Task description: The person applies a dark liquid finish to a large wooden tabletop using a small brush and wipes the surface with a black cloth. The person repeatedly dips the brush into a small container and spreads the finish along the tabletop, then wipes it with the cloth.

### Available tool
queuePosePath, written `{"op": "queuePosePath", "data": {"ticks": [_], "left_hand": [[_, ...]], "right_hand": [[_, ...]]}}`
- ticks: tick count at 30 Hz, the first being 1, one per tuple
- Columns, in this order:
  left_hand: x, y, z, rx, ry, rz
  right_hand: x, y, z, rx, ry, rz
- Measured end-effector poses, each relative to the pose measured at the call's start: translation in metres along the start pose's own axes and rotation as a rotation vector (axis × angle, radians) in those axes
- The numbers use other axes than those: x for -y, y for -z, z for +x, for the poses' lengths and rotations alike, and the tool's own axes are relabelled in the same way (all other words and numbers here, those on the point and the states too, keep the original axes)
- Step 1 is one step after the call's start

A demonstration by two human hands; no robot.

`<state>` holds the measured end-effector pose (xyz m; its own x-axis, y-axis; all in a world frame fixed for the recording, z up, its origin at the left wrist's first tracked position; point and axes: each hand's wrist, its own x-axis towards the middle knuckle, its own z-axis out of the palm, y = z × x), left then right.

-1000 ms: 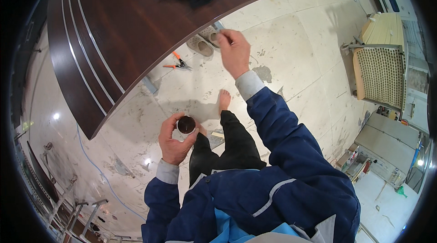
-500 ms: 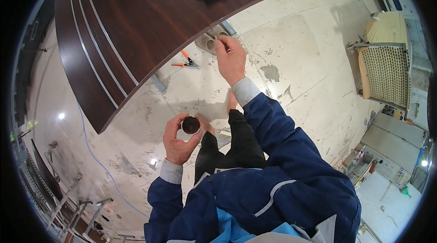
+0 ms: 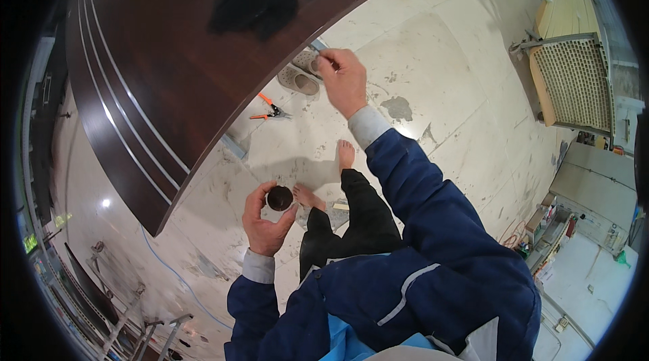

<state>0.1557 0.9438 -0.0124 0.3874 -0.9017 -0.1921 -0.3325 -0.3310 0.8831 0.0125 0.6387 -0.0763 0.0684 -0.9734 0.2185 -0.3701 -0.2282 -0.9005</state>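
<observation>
While the left hand [image 3: 269,229] curls thumb and fingers around a small dark-filled cup [image 3: 280,199], mouth and axis upward, off the near edge of the tabletop [image 3: 162,70], the right hand [image 3: 347,86] presses its fingertips together by that edge, anything between them indiscernible. The cup lies leftward and bodyward of them. Beyond: black cloth [image 3: 257,1], 2 beige clogs [image 3: 291,77].

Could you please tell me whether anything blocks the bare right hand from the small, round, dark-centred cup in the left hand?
Nothing visible does; between the bare right hand and the small, round, dark-centred cup, only pale, stained floor shows below.
</observation>
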Motion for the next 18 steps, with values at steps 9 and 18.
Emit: {"op": "queuePosePath", "data": {"ticks": [9,18], "left_hand": [[-0.033,-0.046,0.045,0.052,-0.048,-0.016],[-0.050,-0.070,0.062,0.069,-0.046,-0.055]], "right_hand": [[-0.059,0.066,0.111,-0.201,-0.048,-0.098],[-0.083,0.098,0.156,-0.314,-0.164,-0.128]]}}
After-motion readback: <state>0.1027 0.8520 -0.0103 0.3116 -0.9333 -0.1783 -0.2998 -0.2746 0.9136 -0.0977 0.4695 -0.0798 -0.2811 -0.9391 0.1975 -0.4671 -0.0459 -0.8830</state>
